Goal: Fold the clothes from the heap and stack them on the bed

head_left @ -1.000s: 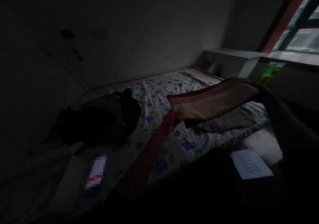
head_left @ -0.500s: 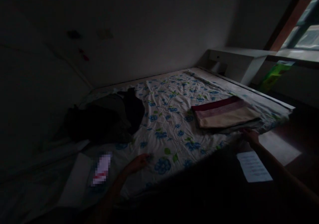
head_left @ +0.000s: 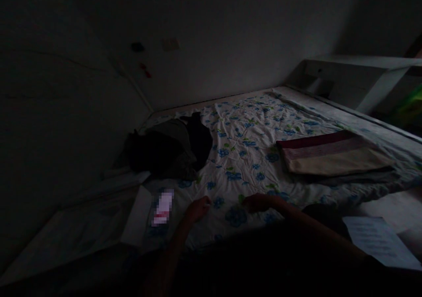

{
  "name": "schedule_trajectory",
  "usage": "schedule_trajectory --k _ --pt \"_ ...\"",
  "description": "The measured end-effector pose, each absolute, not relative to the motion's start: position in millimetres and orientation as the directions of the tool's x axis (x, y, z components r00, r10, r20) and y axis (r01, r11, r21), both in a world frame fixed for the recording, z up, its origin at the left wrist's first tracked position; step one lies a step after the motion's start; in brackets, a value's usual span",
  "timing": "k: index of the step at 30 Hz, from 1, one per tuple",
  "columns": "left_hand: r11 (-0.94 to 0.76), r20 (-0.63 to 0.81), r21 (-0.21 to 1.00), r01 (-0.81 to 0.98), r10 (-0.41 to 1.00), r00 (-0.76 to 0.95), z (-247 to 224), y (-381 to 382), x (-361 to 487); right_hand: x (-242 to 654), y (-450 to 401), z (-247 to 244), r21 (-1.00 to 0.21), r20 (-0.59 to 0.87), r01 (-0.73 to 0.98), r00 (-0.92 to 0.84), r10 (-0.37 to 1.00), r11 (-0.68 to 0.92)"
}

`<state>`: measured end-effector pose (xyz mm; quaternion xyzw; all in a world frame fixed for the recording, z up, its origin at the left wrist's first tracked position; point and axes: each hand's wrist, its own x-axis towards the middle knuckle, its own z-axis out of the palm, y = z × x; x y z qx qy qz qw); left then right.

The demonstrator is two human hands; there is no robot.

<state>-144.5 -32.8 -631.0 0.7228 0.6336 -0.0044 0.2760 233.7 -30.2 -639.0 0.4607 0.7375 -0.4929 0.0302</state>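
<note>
Floral sheet (head_left: 244, 156) lies under both hands' (head_left: 198, 209) grip.

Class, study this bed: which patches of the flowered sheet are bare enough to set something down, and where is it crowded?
Bare sheet lies between the dark clothes pile and the folded cloth stack, running back to the wall. A smaller patch lies in front of the left hand and right hand. It is crowded at the pile, the stack, and by the white paper.
</note>
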Motion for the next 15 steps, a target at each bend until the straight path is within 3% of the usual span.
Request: schedule_trajectory --k 4,9,13,15 --pt "-0.037 -0.263 0.198 0.979 0.961 0.089 -621 -6 -148 236 -29 -649 -0.611 -0.550 0.776 -0.556 0.623 0.153" --pt "0.024 0.018 0.075 0.997 1.000 -0.025 -606 36 -168 260 -17 -643 -0.563 -0.577 0.814 -0.510 0.637 0.141" --pt "0.092 0.077 0.039 0.995 0.992 -0.095 -593 63 -187 267 -14 -640 -0.578 -0.590 0.812 -0.481 0.649 0.077" --pt "0.129 0.084 0.084 0.988 0.987 -0.136 -586 75 -190 267 -13 -639 -0.605 -0.606 0.795 -0.489 0.627 0.036"
